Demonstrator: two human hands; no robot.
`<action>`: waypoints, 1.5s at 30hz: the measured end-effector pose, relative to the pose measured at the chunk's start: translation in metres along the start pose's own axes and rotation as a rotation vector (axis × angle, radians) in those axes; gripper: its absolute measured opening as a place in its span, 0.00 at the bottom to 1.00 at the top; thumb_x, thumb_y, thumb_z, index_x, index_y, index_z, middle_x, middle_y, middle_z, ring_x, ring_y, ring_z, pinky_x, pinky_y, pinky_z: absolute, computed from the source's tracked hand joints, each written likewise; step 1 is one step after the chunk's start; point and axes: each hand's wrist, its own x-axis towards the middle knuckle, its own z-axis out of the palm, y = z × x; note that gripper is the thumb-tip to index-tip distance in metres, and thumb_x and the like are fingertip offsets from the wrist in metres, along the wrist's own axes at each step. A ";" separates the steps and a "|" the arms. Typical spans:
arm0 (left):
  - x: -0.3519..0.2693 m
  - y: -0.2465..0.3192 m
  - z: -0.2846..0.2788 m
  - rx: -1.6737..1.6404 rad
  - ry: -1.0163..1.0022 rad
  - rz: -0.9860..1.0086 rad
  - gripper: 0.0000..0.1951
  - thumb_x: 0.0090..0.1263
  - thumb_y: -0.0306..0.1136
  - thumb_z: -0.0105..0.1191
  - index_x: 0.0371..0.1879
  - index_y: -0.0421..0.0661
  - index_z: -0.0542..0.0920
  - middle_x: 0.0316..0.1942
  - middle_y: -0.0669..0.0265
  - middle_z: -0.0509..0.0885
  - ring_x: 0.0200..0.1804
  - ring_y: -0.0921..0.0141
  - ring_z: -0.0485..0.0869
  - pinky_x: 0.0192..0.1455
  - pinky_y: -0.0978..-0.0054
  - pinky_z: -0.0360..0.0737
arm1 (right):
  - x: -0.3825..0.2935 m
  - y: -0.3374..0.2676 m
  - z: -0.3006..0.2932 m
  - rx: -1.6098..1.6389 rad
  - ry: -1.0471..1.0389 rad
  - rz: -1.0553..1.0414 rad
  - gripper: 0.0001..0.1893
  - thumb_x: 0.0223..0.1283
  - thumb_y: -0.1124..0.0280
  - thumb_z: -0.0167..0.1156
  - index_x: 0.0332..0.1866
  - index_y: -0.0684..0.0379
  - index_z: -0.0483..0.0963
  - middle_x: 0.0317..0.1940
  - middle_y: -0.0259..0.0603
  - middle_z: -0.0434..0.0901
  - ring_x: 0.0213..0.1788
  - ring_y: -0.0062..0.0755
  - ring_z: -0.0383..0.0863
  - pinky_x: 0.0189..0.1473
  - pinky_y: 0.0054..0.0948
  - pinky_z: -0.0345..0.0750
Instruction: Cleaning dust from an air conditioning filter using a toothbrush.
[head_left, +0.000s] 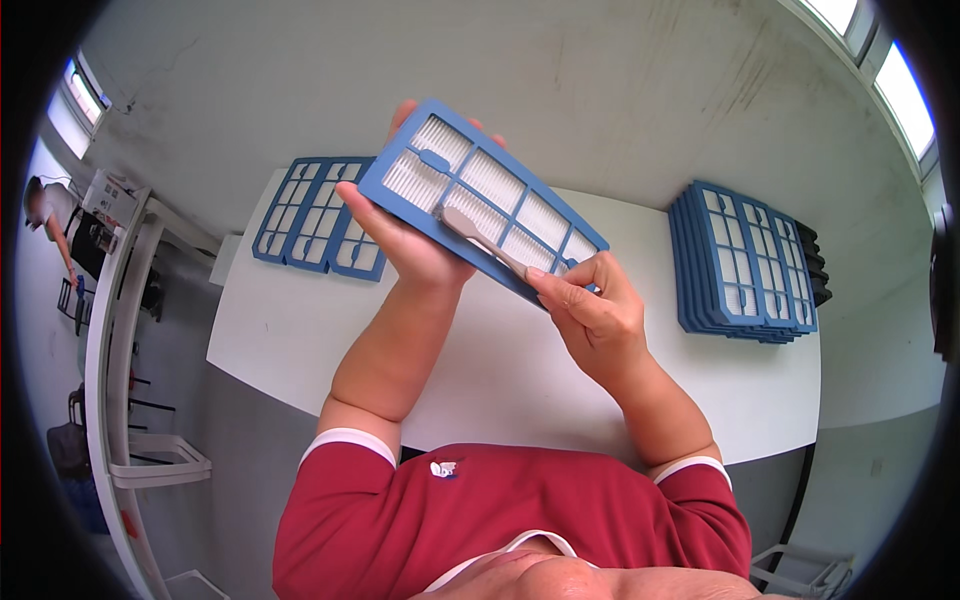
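Observation:
My left hand (420, 240) holds up a blue-framed pleated air filter (491, 176) from below and behind, its fingertips showing past the far edge. The filter is tilted, with its white pleats facing me. Between the thumb and fingers of my right hand (592, 300) is a brownish-grey handled tool (484, 238), perhaps a small brush or spatula; its rounded end lies over the frame's near edge and the pleats. The right hand is also close to the filter's lower right end, and whether it grips the frame there cannot be told.
Several similar filters (307, 214) lie side by side at the white table's (517, 382) left. Stacks of such filters (750, 262) stand at the right, with black parts (814, 262) beside them. A wall rises behind the table. Far left, beyond a white frame, another person (60, 217) bends forward.

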 end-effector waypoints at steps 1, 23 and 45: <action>0.001 0.000 -0.003 0.014 -0.033 0.016 0.44 0.59 0.76 0.21 0.62 0.51 0.62 0.51 0.54 0.75 0.55 0.59 0.76 0.59 0.53 0.74 | -0.001 -0.001 0.000 0.054 -0.019 0.010 0.18 0.45 0.85 0.65 0.43 0.55 0.81 0.22 0.35 0.68 0.22 0.26 0.70 0.21 0.23 0.69; 0.010 0.008 -0.012 -0.021 -0.031 0.095 0.45 0.61 0.74 0.19 0.64 0.49 0.61 0.53 0.46 0.74 0.54 0.48 0.76 0.56 0.48 0.75 | 0.005 0.010 -0.014 0.031 -0.040 0.059 0.15 0.48 0.82 0.65 0.42 0.53 0.82 0.23 0.36 0.70 0.22 0.26 0.71 0.20 0.24 0.70; 0.019 0.030 -0.020 0.009 0.017 0.140 0.44 0.60 0.75 0.22 0.62 0.50 0.64 0.53 0.49 0.75 0.56 0.55 0.75 0.61 0.46 0.70 | 0.000 0.013 -0.011 -0.123 0.041 0.023 0.16 0.47 0.81 0.66 0.42 0.50 0.81 0.23 0.34 0.70 0.22 0.26 0.72 0.18 0.24 0.70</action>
